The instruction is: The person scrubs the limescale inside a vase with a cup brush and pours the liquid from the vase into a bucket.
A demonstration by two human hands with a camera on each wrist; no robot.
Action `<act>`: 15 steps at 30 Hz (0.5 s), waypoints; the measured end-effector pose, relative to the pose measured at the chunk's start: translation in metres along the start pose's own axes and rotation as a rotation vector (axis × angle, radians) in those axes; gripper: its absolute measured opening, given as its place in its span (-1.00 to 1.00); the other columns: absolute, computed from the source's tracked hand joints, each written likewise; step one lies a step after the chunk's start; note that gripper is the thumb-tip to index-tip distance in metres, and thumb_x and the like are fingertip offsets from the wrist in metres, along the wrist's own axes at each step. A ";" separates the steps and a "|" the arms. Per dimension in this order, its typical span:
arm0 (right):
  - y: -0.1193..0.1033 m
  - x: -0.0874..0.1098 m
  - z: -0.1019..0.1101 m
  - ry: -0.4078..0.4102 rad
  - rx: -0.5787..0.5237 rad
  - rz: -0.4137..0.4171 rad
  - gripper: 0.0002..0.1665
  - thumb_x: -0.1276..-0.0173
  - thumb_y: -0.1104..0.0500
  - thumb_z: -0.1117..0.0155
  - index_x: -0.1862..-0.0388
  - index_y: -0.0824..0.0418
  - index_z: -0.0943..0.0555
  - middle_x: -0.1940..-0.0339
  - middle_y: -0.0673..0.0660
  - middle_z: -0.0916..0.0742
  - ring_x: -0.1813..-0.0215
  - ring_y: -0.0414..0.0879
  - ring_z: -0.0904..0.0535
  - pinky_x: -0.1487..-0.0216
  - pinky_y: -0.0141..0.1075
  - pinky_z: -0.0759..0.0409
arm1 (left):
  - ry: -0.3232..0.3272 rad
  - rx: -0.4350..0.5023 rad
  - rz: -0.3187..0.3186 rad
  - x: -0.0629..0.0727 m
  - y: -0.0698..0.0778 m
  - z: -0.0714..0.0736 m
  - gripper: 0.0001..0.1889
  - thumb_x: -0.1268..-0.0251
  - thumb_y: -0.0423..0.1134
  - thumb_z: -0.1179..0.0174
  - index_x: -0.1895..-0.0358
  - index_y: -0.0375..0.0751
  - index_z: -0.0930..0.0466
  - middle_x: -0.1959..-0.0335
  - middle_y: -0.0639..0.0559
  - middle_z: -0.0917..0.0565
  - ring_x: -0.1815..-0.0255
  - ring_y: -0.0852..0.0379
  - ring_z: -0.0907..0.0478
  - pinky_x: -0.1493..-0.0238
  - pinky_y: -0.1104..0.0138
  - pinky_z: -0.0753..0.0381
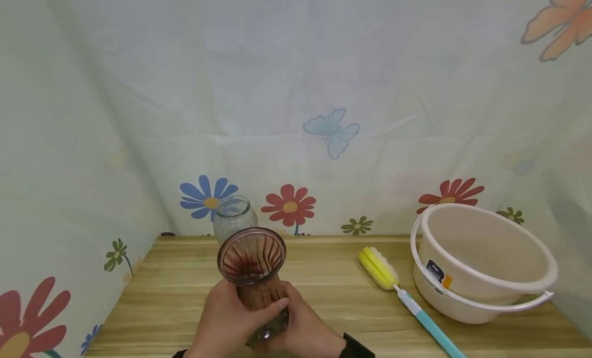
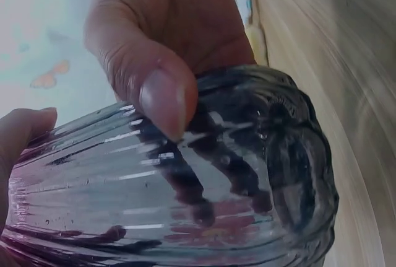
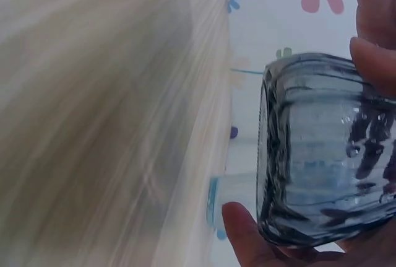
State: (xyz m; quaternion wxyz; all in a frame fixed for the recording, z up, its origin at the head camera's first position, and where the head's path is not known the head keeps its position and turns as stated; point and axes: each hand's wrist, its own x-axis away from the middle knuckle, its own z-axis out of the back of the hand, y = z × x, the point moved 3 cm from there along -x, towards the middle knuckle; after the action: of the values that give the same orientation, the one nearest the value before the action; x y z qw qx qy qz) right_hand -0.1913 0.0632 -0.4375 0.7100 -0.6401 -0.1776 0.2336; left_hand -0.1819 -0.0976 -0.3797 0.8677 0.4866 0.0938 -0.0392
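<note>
A ribbed glass vase (image 1: 259, 291), reddish-brown at its flared mouth and greyer toward its base, is held between both hands above the table. My left hand (image 1: 226, 317) grips it around the upper body from the left. Lower down, my right hand (image 1: 305, 322) curls around it near the base. In the left wrist view the right thumb lies over the glass vase (image 2: 142, 180), with fingers showing through it. The thick base of the glass vase (image 3: 328, 155) fills the right side of the right wrist view. Behind it stands a clear glass jar (image 1: 235, 219), partly hidden.
On the right of the wooden table (image 1: 176, 296) stands a pale bucket (image 1: 462, 291), its handle lowered to the front. A brush with a yellow sponge head (image 1: 381, 270) and blue-and-white handle (image 1: 430, 322) lies beside it. A flower-patterned curtain (image 1: 370, 91) hangs behind.
</note>
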 end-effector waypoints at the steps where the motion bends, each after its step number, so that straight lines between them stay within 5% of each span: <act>1: 0.000 0.003 0.003 -0.004 -0.002 -0.003 0.06 -0.17 0.18 -0.60 -0.54 -0.05 -0.18 -0.44 0.02 -0.51 -0.42 -0.14 -0.48 -0.34 -0.41 -0.48 | -0.012 0.007 -0.006 0.000 0.001 -0.002 -0.18 0.25 0.30 -0.65 -0.15 0.11 -0.54 0.08 0.18 -0.74 0.11 0.28 -0.66 0.11 0.33 -0.68; 15: 0.003 0.041 0.041 0.022 0.037 -0.099 0.04 -0.18 0.12 -0.61 -0.54 -0.02 -0.22 -0.43 0.09 -0.54 -0.42 0.00 -0.47 -0.29 -0.33 -0.52 | -0.261 0.120 -0.079 -0.006 0.014 -0.041 -0.27 0.05 0.29 -0.57 -0.21 0.19 -0.52 -0.03 0.24 -0.71 -0.06 0.22 -0.67 0.01 0.32 -0.67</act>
State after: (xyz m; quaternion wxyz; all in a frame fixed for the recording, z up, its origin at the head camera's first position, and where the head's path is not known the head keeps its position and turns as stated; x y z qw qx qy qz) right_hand -0.1806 0.1197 -0.4374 0.7343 -0.6200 -0.1969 0.1943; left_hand -0.1909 -0.0553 -0.3880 0.8397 0.5243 -0.0031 -0.1418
